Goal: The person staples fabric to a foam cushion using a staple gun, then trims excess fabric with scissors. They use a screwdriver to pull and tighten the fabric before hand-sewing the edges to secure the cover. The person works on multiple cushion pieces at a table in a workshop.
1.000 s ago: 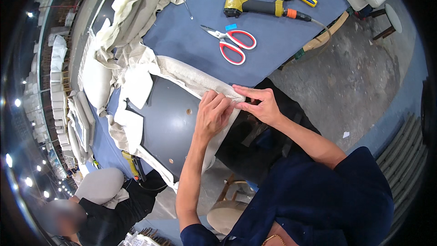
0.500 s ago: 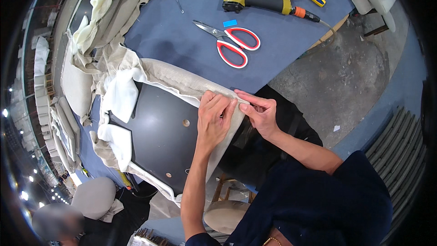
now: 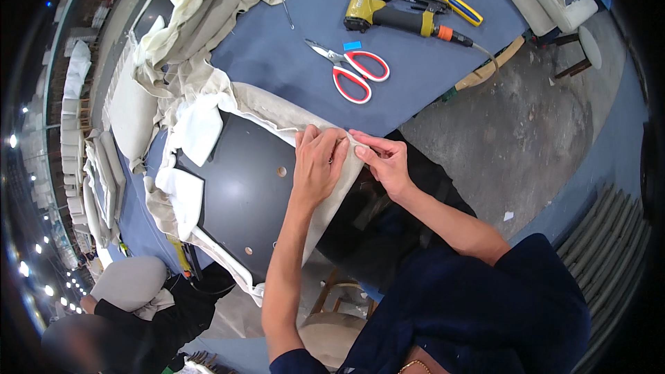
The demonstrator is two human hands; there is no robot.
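Closest to us, below the hands, was the navy shirt (image 3: 478, 305), with a seat pad (image 3: 331, 336) low down beside it.

Then the hands, both at one corner of the board (image 3: 242, 187). We saw the left hand (image 3: 317, 166) with fingers curled, nipping the edge of the cloth (image 3: 267, 105). The right hand (image 3: 388, 166) pinched the same cloth at the corner between thumb and forefinger. A second before, we had those two fingertips spread wider across it; now they had drawn nearer each other. We judged the work was still at that corner, the cloth being gathered tighter; we could make out no staple there.

The cloth ran along the board's far and right edges. White wadding (image 3: 181, 197) lay in flaps at its left.

Beyond, on the blue table (image 3: 277, 55), we noted scissors (image 3: 352, 73), a blue block (image 3: 352, 46), a staple gun (image 3: 398, 14) and a screwdriver (image 3: 459, 7). Between themselves these had kept their places; neither hand touched them.

Off to the left we recorded a co-worker (image 3: 173, 318) in black beside a beige cushion (image 3: 129, 282).
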